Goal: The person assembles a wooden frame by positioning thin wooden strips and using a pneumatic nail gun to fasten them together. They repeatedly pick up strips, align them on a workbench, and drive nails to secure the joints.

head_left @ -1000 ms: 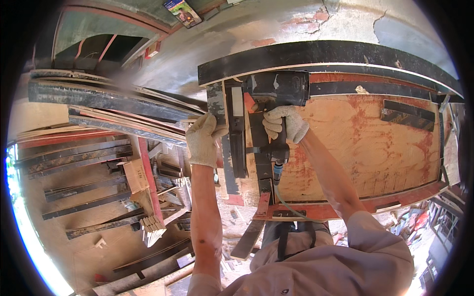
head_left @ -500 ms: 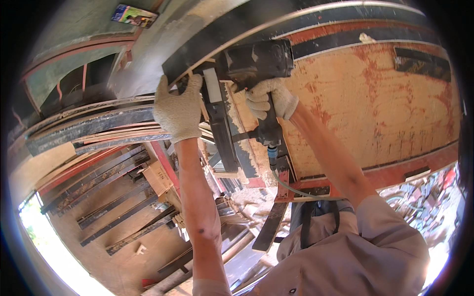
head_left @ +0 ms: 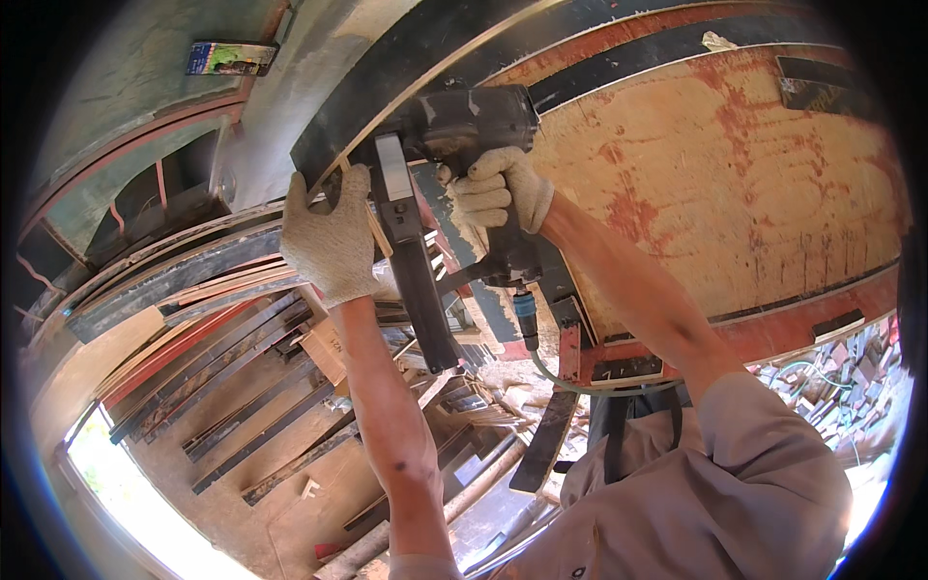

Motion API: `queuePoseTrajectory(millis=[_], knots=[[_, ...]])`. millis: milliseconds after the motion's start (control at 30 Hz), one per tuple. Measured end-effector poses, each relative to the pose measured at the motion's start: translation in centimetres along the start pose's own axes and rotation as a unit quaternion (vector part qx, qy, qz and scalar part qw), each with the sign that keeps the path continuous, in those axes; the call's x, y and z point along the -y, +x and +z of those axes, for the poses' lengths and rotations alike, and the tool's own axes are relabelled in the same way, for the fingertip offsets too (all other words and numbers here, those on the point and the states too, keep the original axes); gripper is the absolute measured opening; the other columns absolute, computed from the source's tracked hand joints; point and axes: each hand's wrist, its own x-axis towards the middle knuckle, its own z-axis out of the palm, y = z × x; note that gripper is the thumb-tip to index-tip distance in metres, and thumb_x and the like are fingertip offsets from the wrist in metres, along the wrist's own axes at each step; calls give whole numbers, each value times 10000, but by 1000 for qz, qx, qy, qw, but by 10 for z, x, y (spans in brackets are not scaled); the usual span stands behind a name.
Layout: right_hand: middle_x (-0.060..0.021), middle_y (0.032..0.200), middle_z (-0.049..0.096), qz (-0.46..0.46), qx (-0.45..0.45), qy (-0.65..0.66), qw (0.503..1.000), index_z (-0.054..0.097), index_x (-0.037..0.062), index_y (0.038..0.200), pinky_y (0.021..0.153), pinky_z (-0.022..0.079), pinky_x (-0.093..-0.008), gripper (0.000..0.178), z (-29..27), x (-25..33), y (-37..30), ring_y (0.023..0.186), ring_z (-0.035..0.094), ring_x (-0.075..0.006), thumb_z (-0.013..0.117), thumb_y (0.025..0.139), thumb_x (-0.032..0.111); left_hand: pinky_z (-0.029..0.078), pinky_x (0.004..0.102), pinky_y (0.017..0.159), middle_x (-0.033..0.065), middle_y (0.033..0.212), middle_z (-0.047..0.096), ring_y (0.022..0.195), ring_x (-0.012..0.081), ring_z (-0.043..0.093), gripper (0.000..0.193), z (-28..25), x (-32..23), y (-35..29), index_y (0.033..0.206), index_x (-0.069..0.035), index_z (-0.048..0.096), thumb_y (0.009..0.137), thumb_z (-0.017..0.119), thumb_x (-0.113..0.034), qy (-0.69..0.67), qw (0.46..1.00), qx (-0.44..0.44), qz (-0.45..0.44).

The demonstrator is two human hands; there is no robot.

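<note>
A black pneumatic nail gun (head_left: 464, 121) is in my gloved right hand (head_left: 510, 188), whose fingers wrap round its handle. The long nail magazine (head_left: 416, 261) slants down between my two hands. A blue fitting joins the handle to a greenish air hose (head_left: 561, 383). The gun's nose, partly hidden, lies against a black plank (head_left: 338, 121) with a pale edge. My gloved left hand (head_left: 329, 242) grips that plank's near end, thumb on one side and fingers on the other. A narrow light wood strip runs beside my left fingers.
A worn yellowish worktop (head_left: 715, 193) with red stains and a red border spreads to the right. Stacked planks (head_left: 184, 266) lie at left, with more boards on the floor below. Wood offcuts (head_left: 831, 377) are heaped at lower right. A small colourful box (head_left: 232, 58) sits at upper left.
Both hands and the nail gun have shifted slightly left in the picture, and the gun's magazine shows more fully. My grip on the gun and the plank stays the same.
</note>
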Motion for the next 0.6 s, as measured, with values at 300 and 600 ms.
queuePoseTrajectory(millis=[300, 600], knots=[[111, 538, 278, 42, 38, 34, 998, 559, -35, 1181, 407, 209, -262, 324, 1, 9, -5, 412, 256, -52, 520, 929, 164, 564, 332, 733, 190, 919, 754, 810, 211, 727, 869, -3, -16, 1, 1314, 146, 590, 730, 882, -427, -64, 998, 15, 10], [62, 574, 340, -29, -143, -170, 975, 580, -59, 1160, 461, 337, -306, 310, 81, 1, -50, 478, 353, -95, 552, 902, 111, 561, 348, 762, 217, 1001, 734, 897, 265, 725, 810, 4, 38, 3, 1247, 122, 618, 879, 685, -597, -209, 974, 44, -78]])
